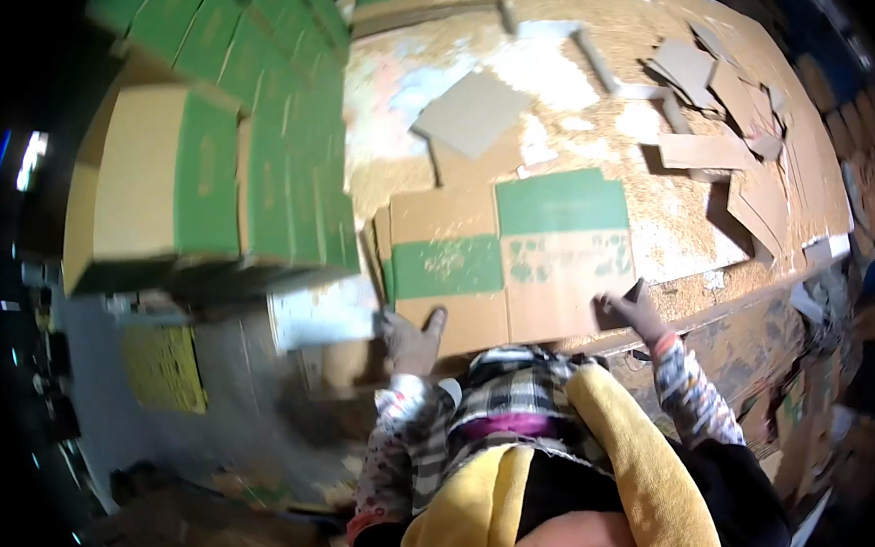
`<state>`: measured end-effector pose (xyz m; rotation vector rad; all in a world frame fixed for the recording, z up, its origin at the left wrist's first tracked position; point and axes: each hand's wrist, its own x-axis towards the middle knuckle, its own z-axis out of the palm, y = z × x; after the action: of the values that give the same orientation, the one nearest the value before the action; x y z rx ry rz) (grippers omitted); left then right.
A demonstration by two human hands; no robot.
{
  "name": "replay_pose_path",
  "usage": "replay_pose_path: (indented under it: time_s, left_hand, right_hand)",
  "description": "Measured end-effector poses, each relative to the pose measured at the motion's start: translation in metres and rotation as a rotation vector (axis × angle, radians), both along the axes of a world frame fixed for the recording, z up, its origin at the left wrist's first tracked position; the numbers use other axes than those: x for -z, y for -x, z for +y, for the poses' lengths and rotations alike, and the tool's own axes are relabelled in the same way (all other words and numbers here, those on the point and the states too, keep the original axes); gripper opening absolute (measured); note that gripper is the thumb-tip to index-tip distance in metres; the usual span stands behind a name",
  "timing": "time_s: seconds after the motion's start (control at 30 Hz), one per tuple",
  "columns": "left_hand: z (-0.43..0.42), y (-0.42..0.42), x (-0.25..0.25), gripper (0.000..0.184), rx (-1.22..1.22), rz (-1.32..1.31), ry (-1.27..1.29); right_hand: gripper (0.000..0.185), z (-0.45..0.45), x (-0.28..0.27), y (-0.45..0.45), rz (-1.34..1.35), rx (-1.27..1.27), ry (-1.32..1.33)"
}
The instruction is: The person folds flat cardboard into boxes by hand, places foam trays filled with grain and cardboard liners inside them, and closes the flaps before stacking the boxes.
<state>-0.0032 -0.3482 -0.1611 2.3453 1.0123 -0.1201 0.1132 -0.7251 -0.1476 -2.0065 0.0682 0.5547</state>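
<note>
A flattened cardboard carton [562, 286], brown with green panels and a printed pattern, lies on the worktable in front of me. My left hand [413, 342], in a dark glove, is at its near left corner, thumb spread apart from the fingers. Over by the right edge, my right hand [637, 314] touches the board with its fingers apart. Whether either hand presses on the board is unclear. Another piece of cardboard shows under the carton's left side.
Stacked green-and-brown boxes [203, 174] stand at the left. Beyond the carton lie a grey cardboard sheet [472, 113] and sawdust-like scraps. Loose cardboard pieces [711, 150] cover the right side. A yellow sheet [163, 367] with writing is low on the left.
</note>
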Motion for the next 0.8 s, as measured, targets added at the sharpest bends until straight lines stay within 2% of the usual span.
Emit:
replay_pose_path:
  time_s: [0.03,0.07,0.13,0.17,0.2,0.23,0.27,0.3,0.33,0.37,0.4,0.43,0.47,0.5,0.53,0.6,0.63,0.67,0.7,0.73,0.77,0.8]
  left_hand:
    - [0.003,-0.004,-0.005,0.091,0.128,-0.059,-0.132]
    - [0.014,-0.003,-0.01,0.087,0.266,-0.133,-0.256]
    - [0.009,-0.026,-0.14,0.064,0.498,-0.312,-0.151]
    - [0.006,-0.039,-0.204,0.053,0.617,-0.39,-0.086]
    - [0.011,-0.043,-0.234,0.047,0.607,-0.377,0.03]
    - [0.033,-0.056,-0.246,0.051,0.754,-0.398,0.364]
    - [0.021,-0.061,-0.271,0.042,0.687,-0.483,0.532]
    - [-0.007,-0.073,-0.294,0.03,0.658,-0.417,0.411]
    - [-0.015,-0.093,-0.291,0.03,0.725,-0.453,0.404]
    - [-0.013,-0.109,-0.272,0.027,0.589,-0.473,0.07]
    - [0.033,-0.151,-0.211,0.03,0.546,-0.602,-0.151]
    - [0.108,-0.187,-0.152,0.034,0.725,-0.612,-0.446]
    - [0.074,-0.179,-0.192,0.031,0.685,-0.447,-0.328]
    - [0.038,-0.171,-0.234,0.029,0.632,-0.27,-0.227]
    - [0.001,-0.163,-0.275,0.027,0.577,-0.093,-0.149]
    - [-0.053,-0.158,-0.271,0.035,0.974,0.093,-0.637]
    - [-0.062,-0.154,-0.252,0.039,1.157,-0.185,-0.526]
    - [-0.084,-0.154,-0.254,0.046,1.295,-0.227,-0.276]
    - [-0.09,-0.17,-0.237,0.046,1.335,0.112,-0.246]
    - [-0.086,-0.179,-0.22,0.05,1.354,0.448,-0.198]
    - [-0.075,-0.167,-0.221,0.055,1.437,0.359,0.188]
    - [-0.065,-0.161,-0.23,0.063,1.502,0.233,0.555]
  right_hand:
    - [0.062,-0.004,-0.02,0.012,-0.07,-0.024,0.012]
    - [0.059,-0.006,-0.055,0.011,0.012,0.074,-0.295]
    - [0.055,-0.019,-0.148,0.003,0.155,0.352,-0.433]
    - [0.053,-0.026,-0.171,-0.002,0.109,0.445,-0.696]
    - [0.05,-0.03,-0.192,-0.007,0.028,0.503,-0.963]
    - [0.051,-0.029,-0.198,-0.017,-0.232,0.537,-0.752]
    - [0.051,-0.026,-0.194,-0.031,-0.448,0.58,-0.524]
    - [0.054,-0.022,-0.194,-0.048,-0.554,0.657,-0.422]
    - [0.057,-0.018,-0.191,-0.064,-0.636,0.72,-0.319]
    - [0.061,-0.007,-0.171,-0.077,-0.715,0.699,-0.263]
    - [0.064,0.002,-0.161,-0.091,-0.796,0.66,-0.213]
    - [0.062,0.002,-0.178,-0.095,-0.782,0.525,-0.235]
    - [0.061,0.005,-0.193,-0.097,-0.757,0.388,-0.253]
    - [0.058,0.0,-0.184,-0.113,-0.736,0.333,-0.217]
    - [0.059,-0.016,-0.172,-0.141,-0.292,0.014,-0.416]
    - [0.066,0.008,-0.188,-0.137,-0.541,0.308,-0.338]
    - [0.082,0.032,-0.168,-0.146,-0.819,0.462,-0.069]
    - [0.098,0.055,-0.171,-0.139,-0.72,0.373,0.153]
    - [0.103,0.07,-0.168,-0.132,-0.722,0.168,0.031]
    - [0.107,0.079,-0.169,-0.129,-0.704,0.059,0.113]
    - [0.111,0.089,-0.171,-0.127,-0.692,-0.051,0.189]
    - [0.112,0.083,-0.172,-0.133,-0.703,-0.04,0.398]
